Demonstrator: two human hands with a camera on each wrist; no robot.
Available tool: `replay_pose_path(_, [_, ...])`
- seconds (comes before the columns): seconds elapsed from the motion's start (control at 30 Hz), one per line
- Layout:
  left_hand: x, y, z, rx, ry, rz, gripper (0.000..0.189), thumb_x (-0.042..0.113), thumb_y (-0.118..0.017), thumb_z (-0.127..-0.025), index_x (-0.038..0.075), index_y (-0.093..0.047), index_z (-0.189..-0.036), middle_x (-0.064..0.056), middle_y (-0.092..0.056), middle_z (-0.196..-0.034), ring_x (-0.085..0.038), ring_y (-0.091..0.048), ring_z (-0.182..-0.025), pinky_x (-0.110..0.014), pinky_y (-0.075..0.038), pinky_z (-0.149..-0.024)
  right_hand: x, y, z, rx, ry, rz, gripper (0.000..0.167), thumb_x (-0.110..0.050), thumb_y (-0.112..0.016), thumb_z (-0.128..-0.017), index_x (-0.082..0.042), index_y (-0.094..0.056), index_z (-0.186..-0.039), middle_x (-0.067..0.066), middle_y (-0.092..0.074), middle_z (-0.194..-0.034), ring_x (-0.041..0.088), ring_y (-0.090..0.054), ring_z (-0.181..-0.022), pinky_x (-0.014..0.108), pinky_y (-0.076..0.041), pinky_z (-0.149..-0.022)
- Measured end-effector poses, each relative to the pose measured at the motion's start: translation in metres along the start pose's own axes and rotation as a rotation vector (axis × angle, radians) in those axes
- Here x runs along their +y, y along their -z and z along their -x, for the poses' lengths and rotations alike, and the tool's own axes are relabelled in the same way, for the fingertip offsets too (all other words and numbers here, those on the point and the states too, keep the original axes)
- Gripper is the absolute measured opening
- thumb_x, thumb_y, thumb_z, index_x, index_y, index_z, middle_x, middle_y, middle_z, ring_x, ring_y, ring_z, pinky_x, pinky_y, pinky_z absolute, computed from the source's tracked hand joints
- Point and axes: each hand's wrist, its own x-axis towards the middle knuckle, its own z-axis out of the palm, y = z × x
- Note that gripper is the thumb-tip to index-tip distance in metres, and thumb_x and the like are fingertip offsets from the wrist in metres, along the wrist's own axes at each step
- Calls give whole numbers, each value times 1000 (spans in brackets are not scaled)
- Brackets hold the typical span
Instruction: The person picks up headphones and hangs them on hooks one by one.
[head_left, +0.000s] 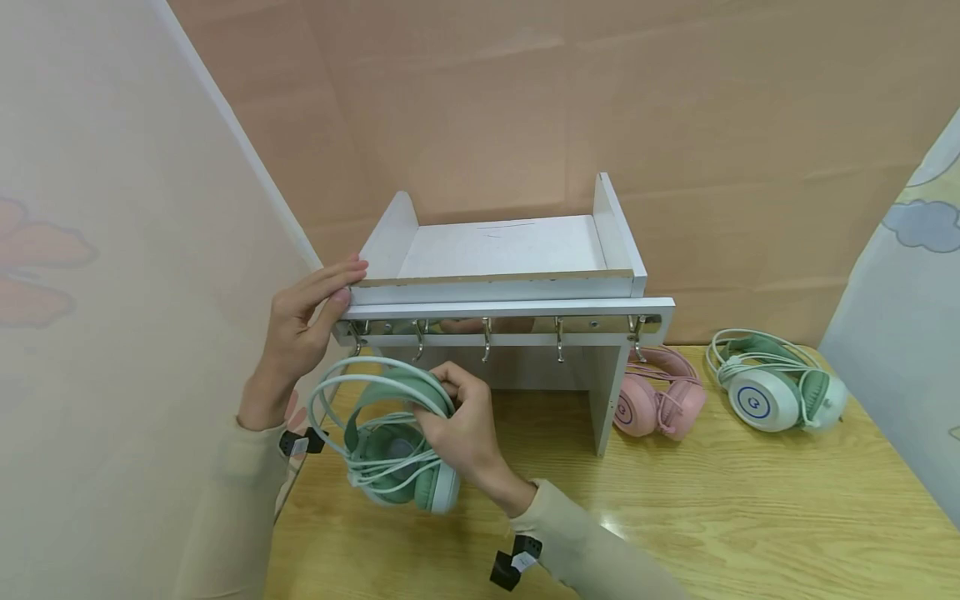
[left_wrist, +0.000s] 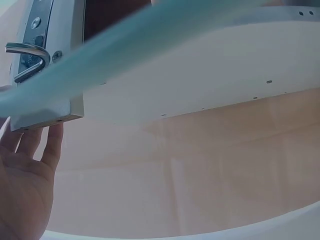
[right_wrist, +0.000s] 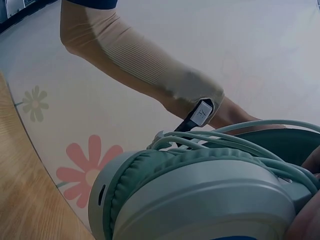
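Observation:
My right hand (head_left: 468,425) grips the headband of green-and-white headphones (head_left: 401,454), holding them in front of the shelf's left part. Their pale cable is coiled in loops around the headband and ear cups; in the right wrist view an ear cup (right_wrist: 205,200) fills the lower part. My left hand (head_left: 303,321) rests with fairly straight fingers at the left end of the white hook board (head_left: 510,306). In the left wrist view its fingers (left_wrist: 52,145) touch the board's end beside a metal hook (left_wrist: 37,55). Several metal hooks run along the board's front, above the headphones.
The board fronts a white shelf (head_left: 510,250) standing on a wooden table (head_left: 712,517). Pink headphones (head_left: 652,400) lie against its right side. Another green-and-white pair (head_left: 772,392) lies farther right. A pale wall (head_left: 150,250) rises close by on the left.

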Motion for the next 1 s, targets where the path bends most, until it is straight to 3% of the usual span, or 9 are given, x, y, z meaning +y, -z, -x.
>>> replay_pose_path(0.67, [1, -1, -1, -1, 1, -1, 36, -20, -55, -97, -11, -72, -127, -25, -72, -134, -36, -61, -141, -38, -48, -121, 6, 1, -7, 18, 5, 46, 9, -1, -76, -89, -1, -71, -97, 6, -58, -58, 3, -37, -50, 19, -39, -54])
replay_pose_path(1.0, [2, 0, 0, -7, -7, 0, 35, -20, -55, -97, -13, -72, -126, -26, -71, -134, -34, -61, -142, -37, -48, -121, 14, -7, -9, 31, 10, 69, 8, -2, -78, -90, -3, -71, -95, 1, -49, -54, 3, -34, -49, 19, -37, -54])
